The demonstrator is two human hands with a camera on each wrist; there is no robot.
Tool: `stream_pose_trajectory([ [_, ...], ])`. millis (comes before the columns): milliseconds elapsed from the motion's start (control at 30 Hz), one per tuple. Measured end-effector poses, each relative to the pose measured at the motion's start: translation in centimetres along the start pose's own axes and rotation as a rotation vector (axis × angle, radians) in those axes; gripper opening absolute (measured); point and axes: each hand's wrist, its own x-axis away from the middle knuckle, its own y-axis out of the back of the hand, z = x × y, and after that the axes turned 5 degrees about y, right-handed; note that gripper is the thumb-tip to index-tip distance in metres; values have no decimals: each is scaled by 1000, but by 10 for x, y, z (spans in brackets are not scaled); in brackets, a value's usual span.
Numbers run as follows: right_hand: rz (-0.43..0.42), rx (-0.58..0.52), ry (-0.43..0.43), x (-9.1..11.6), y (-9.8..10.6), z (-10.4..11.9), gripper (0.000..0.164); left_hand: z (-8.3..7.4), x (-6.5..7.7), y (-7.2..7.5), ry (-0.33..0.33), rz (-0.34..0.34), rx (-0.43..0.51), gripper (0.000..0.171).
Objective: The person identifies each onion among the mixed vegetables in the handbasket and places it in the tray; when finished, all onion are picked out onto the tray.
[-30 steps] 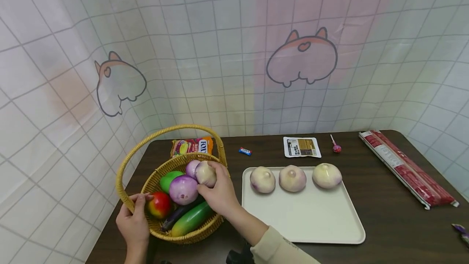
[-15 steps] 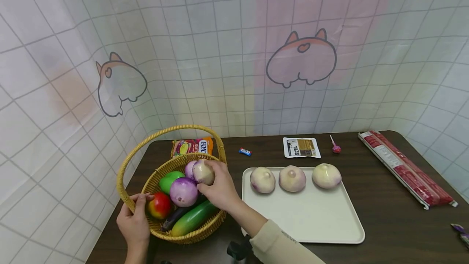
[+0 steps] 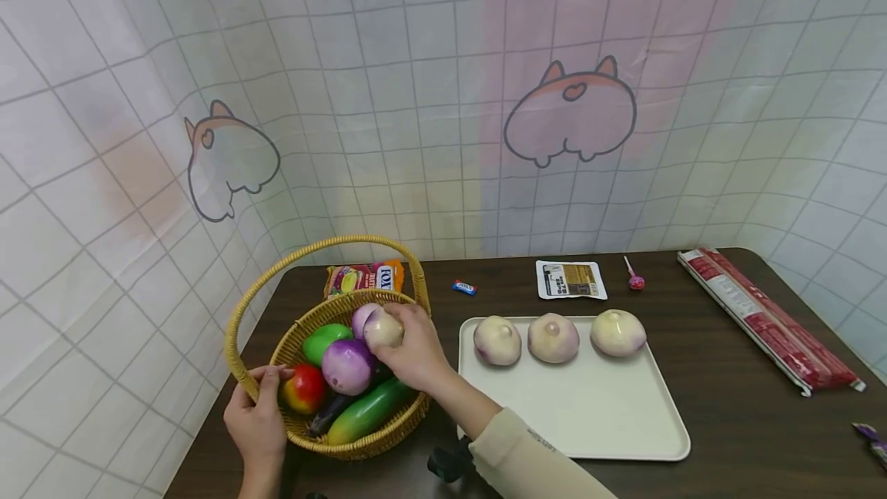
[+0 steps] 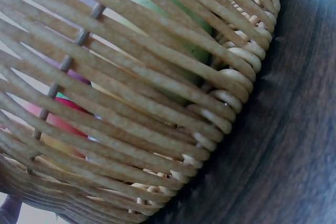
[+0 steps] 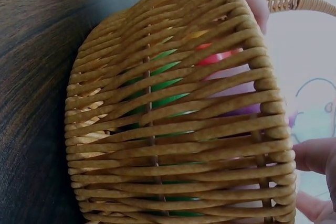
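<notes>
My left hand (image 3: 255,420) grips the left side of a wicker basket (image 3: 360,449), where its arched handle meets the rim. Inside the basket, my right hand (image 3: 417,353) holds a whitish onion (image 3: 383,328) tinged with purple, near the right rim. Around it lie a purple onion (image 3: 348,366), another pale purple one partly hidden, a green mango-like fruit (image 3: 324,342), a red-yellow mango (image 3: 303,389), a dark eggplant (image 3: 331,413) and a green papaya-like fruit (image 3: 370,412). Both wrist views mostly show basket weave; right fingers (image 5: 315,156) appear beside the rim.
Right of the basket stands a white tray (image 3: 582,414) with 3 whitish onions along its back. Behind lie a candy bag (image 3: 363,278), a small blue candy (image 3: 464,287), a flat packet (image 3: 571,279) and a lollipop (image 3: 635,282). A long red package (image 3: 769,318) lies far right.
The whitish onion has tilted and sunk slightly in my right hand, over the basket's right side. My left hand keeps its grip on the basket.
</notes>
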Motion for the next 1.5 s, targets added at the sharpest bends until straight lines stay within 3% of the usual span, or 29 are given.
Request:
stream_pose_trajectory([
  [367,79,26,-11,-5,-3,-1,69,-1,0,0,15,-7,-6,20],
  [1033,73,44,-71,-4,-10,-4,86,-3,1,-2,16,-10,11,19],
  [1233,55,47,-32,1,-10,-2,86,-3,1,-3,4,-21,12,18],
  [1500,21,-28,34,14,-5,1,81,-2,1,-2,-8,-23,16,20],
])
